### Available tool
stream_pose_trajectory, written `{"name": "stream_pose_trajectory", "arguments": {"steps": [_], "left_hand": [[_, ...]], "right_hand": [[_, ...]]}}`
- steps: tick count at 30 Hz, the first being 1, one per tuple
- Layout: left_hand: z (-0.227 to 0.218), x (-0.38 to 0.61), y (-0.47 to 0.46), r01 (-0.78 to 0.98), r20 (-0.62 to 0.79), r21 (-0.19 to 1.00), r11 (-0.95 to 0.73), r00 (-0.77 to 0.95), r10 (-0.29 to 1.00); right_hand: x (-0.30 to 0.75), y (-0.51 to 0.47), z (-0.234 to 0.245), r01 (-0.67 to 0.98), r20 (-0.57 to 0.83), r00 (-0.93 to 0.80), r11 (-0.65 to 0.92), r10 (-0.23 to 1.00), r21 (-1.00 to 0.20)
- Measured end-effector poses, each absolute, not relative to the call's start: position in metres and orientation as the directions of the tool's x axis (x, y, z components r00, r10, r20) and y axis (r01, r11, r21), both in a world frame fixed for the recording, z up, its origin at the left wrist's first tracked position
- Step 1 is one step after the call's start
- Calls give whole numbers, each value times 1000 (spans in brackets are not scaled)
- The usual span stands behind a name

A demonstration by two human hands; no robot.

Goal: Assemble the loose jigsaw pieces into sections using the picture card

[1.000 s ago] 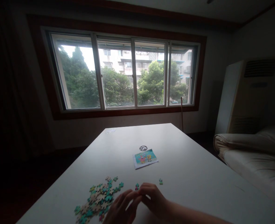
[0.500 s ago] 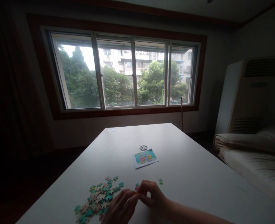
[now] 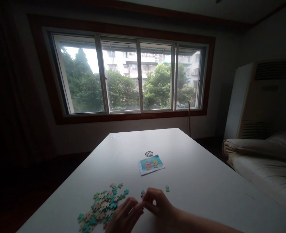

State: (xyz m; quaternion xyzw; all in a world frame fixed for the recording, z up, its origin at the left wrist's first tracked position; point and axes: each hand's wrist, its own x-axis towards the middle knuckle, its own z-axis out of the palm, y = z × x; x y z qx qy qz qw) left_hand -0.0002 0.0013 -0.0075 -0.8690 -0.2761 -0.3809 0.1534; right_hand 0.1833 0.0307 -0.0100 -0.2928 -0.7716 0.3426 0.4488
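Left hand [image 3: 124,216] and right hand [image 3: 163,204] meet beside puzzle pieces [image 3: 104,205], can't tell what either grip holds or if closed; best pinch lightly, steadily.

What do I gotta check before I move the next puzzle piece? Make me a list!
1. Picture card lying picture side up: ok.
2. Pile of pieces beside your left hand: ok.
3. All pieces in the pile colored side up: not ok, some show plain pale sides.
4. Piece held between your left hand and right hand: cannot tell, fingers block the view.
5. Lone green piece lying apart from the pile: ok.
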Motion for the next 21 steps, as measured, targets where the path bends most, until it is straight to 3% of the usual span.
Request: {"name": "stream_pose_trajectory", "arguments": {"steps": [8,14,21], "left_hand": [[-4,1,0,678,757,-62,-733,510,408],[-10,-2,11,768,681,-132,-627,530,506],[-11,-3,13,755,606,-123,-644,571,554]], "right_hand": [[183,31,-10,204,479,-380,577,791,-791],[184,43,-11,169,350,-189,381,918,-909],[185,46,-14,284,339,-217,392,915,-875]]}}
